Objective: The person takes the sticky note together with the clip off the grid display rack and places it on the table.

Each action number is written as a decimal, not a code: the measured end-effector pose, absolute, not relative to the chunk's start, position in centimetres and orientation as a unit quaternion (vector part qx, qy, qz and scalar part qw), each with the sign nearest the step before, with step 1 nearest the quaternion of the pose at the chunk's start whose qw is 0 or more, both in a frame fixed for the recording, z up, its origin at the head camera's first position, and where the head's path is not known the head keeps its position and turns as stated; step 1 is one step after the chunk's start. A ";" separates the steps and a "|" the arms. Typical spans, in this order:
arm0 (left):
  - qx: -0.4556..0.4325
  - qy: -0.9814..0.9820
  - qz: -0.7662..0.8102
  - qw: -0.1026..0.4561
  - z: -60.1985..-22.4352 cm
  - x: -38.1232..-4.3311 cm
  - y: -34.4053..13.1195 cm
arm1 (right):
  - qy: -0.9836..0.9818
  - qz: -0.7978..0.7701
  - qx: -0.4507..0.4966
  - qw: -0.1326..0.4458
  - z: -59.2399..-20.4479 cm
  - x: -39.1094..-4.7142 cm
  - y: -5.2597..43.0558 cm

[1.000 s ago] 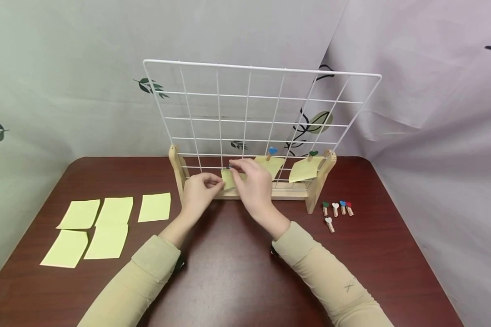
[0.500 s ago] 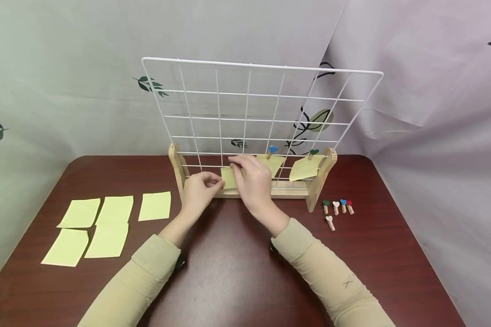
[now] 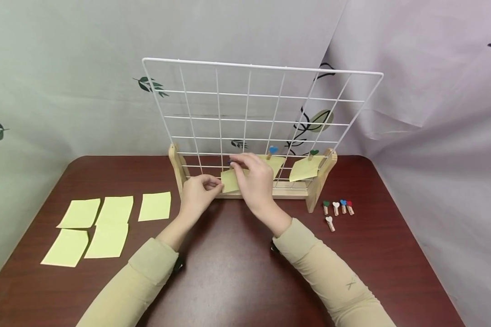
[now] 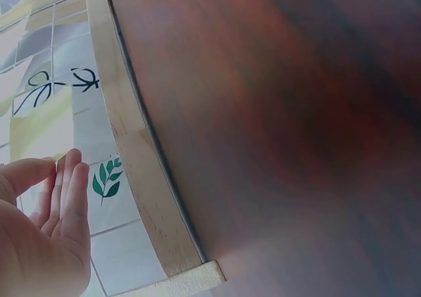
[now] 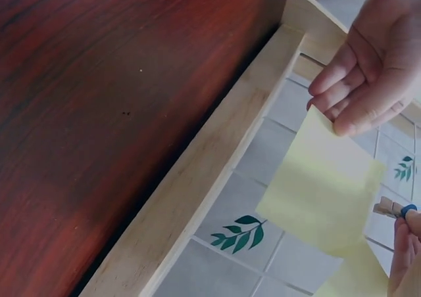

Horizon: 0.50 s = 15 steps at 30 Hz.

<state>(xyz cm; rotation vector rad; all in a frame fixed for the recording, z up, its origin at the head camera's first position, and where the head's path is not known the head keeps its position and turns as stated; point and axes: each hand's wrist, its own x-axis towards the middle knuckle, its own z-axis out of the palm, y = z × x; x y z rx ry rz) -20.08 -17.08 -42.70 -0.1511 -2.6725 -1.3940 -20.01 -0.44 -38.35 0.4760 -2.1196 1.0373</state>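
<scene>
My left hand (image 3: 199, 194) pinches the lower left corner of a yellow sticky note (image 3: 230, 180) in front of the wire grid's lower rows. In the right wrist view the left thumb and fingers meet at the corner of that note (image 5: 322, 182). My right hand (image 3: 254, 185) pinches a small wooden clothespin (image 5: 388, 207) with a blue top, just above the note's upper edge. In the left wrist view the left hand (image 4: 49, 225) is beside the grid's wooden base (image 4: 141, 159). From the head view, the right hand hides the note's right part.
The white wire grid (image 3: 250, 66) stands in a wooden stand (image 3: 321, 181). Two notes hang by heart clothespins, one blue (image 3: 273, 150), one green (image 3: 313, 152). Several loose notes (image 3: 154, 206) lie on the table's left, several heart clothespins (image 3: 330, 223) on its right.
The note between my hands has come slightly lower and shows more of its width. My right hand has risen a little, with the clothespin's top in sight above the note.
</scene>
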 end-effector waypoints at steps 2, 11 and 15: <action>-0.051 -0.883 -0.463 0.063 -42.7 -20.0 -17.2 | -0.821 0.413 0.180 0.351 -38.3 -20.0 -0.5; -0.056 -0.871 -0.486 0.049 -42.6 -19.3 -17.7 | -0.814 0.463 0.164 0.311 -38.0 -19.6 -0.6; -0.061 -0.865 -0.497 0.037 -42.6 -19.0 -18.1 | -0.806 0.489 0.164 0.290 -37.8 -19.1 -0.5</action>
